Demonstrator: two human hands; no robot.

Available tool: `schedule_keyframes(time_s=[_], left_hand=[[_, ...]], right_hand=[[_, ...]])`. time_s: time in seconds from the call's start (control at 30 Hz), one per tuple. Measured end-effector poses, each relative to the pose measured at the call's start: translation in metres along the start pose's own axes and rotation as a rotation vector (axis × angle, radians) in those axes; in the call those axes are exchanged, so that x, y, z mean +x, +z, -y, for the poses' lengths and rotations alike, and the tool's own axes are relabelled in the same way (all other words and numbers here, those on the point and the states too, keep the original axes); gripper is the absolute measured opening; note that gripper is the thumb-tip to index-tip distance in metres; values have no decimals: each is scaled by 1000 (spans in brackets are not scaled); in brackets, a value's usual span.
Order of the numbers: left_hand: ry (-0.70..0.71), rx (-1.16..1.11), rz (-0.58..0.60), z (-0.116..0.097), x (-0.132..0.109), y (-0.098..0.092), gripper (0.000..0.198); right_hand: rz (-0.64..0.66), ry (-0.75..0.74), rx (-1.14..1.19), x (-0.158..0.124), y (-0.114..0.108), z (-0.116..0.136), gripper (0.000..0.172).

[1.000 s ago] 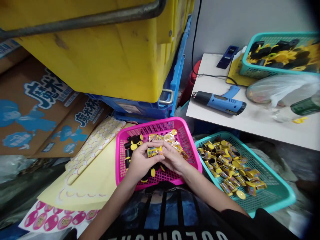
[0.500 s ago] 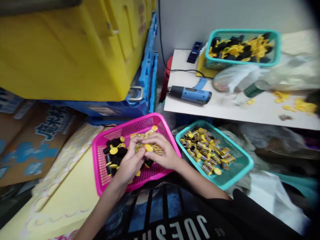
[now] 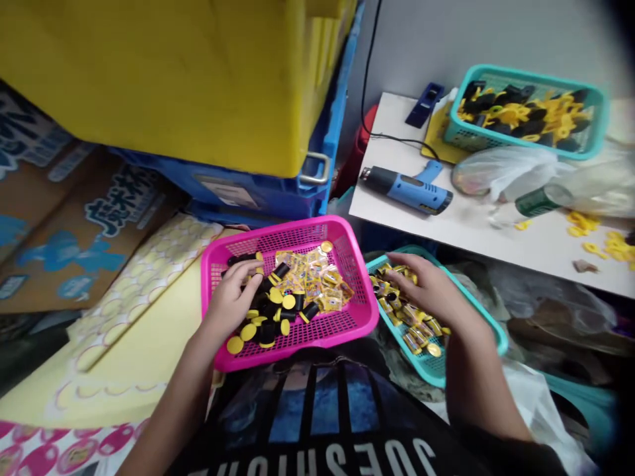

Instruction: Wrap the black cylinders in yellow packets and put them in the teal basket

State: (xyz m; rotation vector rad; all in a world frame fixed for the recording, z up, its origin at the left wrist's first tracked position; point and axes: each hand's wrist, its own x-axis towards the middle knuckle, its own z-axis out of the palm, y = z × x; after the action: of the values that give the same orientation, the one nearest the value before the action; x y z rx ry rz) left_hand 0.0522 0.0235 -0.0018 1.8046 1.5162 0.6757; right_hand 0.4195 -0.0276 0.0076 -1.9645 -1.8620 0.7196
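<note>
Left hand fingers close on black tube (lying crosswise) — right hand open.

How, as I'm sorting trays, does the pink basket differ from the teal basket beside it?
The pink basket holds bare black pieces with yellow caps and loose yellow wrappers; the teal basket holds wrapped pieces. The left hand rests in the pink basket, the right hand in the teal basket. Both are shallow plastic mesh baskets.
</note>
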Motion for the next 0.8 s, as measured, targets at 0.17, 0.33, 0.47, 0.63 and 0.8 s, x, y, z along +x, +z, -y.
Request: schedule_keyframes(time_s=[0.17, 0.33, 0.47, 0.63, 0.8], left_hand=[[119, 152, 67, 16, -2, 3, 31], [110, 66, 52, 26, -8, 6, 28], [94, -45, 10, 31, -10, 1, 24], [39, -200, -63, 19, -3, -3, 21], [-97, -465, -42, -6, 12, 9, 33]], right_hand=[[141, -235, 126, 75, 99, 94, 7], [110, -210, 127, 117, 159, 108, 10], [123, -107, 272, 123, 155, 95, 16], [263, -67, 468, 111, 128, 101, 19], [560, -234, 661, 86, 92, 132, 27]])
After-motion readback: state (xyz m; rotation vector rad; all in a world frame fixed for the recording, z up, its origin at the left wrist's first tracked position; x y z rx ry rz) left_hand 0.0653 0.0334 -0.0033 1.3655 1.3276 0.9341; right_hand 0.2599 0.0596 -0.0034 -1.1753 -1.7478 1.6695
